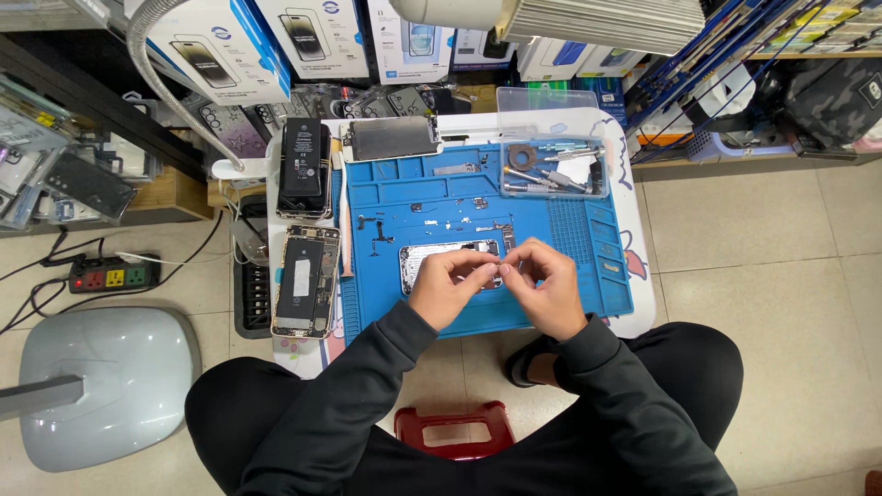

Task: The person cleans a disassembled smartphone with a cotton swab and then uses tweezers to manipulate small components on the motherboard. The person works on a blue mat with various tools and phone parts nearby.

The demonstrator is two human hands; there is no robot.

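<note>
An opened phone frame (pixel 432 254) lies on the blue repair mat (pixel 551 230), partly hidden by my hands. My left hand (pixel 447 287) and my right hand (pixel 544 285) meet above its right end, fingertips pinched together on a tiny part too small to identify. Small screws and flex parts (pixel 375 237) lie on the mat just left of the frame. Both sleeves are dark.
An open phone (pixel 307 280) and a dark phone (pixel 304 167) lie left of the mat, a screen panel (pixel 393 138) behind. A clear box of tools (pixel 554 169) sits back right. A power strip (pixel 114 274), a lamp base (pixel 101 381) and a red stool (pixel 455 430) stand on the floor.
</note>
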